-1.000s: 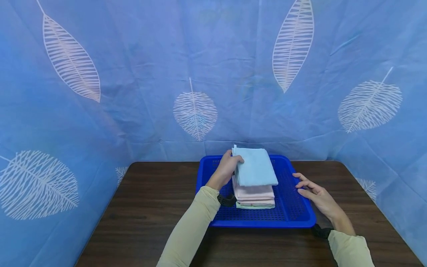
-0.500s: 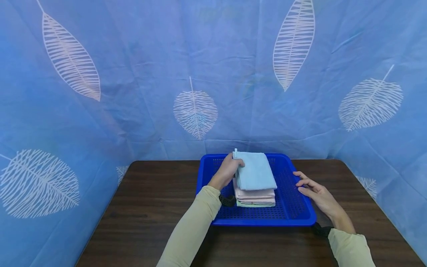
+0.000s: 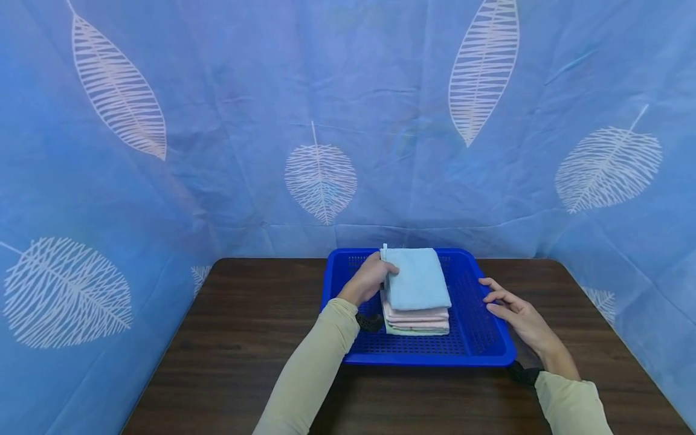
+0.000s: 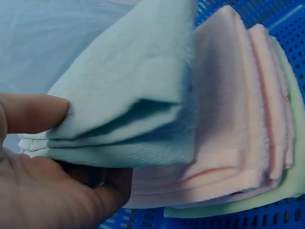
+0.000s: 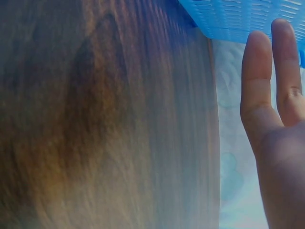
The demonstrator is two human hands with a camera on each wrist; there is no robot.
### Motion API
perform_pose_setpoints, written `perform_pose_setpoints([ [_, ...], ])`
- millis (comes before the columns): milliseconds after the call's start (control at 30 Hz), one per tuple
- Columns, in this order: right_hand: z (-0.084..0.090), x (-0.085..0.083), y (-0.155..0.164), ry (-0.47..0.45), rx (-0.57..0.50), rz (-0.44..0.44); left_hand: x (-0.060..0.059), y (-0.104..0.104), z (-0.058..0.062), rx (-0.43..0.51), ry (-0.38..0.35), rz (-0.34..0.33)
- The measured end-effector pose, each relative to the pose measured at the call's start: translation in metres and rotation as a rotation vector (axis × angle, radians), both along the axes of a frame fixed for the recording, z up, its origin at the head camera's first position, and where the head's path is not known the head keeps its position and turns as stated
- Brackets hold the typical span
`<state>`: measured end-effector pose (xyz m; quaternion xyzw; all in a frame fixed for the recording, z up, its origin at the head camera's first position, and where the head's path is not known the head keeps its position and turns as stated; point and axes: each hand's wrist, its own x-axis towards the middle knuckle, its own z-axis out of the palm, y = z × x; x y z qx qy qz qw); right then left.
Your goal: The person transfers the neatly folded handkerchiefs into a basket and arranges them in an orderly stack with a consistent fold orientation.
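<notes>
A blue perforated tray [image 3: 478,338] stands at the back middle of the dark wooden table [image 3: 244,338]. In it lies a stack of folded cloths: a light blue one [image 3: 415,279] on top, pink ones [image 3: 417,315] below, a pale green one [image 3: 418,331] at the bottom. My left hand [image 3: 372,277] grips the left edge of the light blue cloth [image 4: 128,95], thumb on top and fingers under it, above the pink cloths [image 4: 228,119]. My right hand [image 3: 511,308] rests with straight fingers on the tray's right rim [image 5: 248,19].
A blue curtain with white leaf prints [image 3: 321,181] closes in the table at the back and on both sides. Bare dark tabletop [image 5: 105,124] stretches left, right and in front of the tray.
The light blue cloth, held by my left hand, has come down a little onto the pink stack. My right hand has stayed on the tray's rim.
</notes>
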<state>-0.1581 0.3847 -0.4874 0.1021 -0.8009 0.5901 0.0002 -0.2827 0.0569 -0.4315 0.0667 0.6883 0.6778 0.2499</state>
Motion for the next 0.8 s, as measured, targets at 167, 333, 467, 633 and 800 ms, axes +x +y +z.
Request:
perform_pose_setpoints([
  [167,-0.0018,-0.0004,0.0018,-0.025,-0.007,-0.002,0.0028,0.0032,-0.0046,-0.055,0.033,-0.047],
  [333,-0.0024,-0.0017,0.0029,-0.008,-0.005,0.005,0.0039,0.0040,-0.0059,-0.150,0.084,-0.018],
  [467,-0.0023,-0.0017,0.0030,0.014,-0.003,0.015,0.0051,0.0028,-0.0055,-0.244,0.126,0.012],
  [633,-0.0038,-0.0019,0.0035,0.027,-0.020,0.024,0.0051,0.0029,-0.0080,-0.310,0.176,-0.004],
  [800,-0.0054,-0.0022,0.0038,0.016,-0.022,0.015,0.0064,0.0029,-0.0096,-0.387,0.236,-0.009],
])
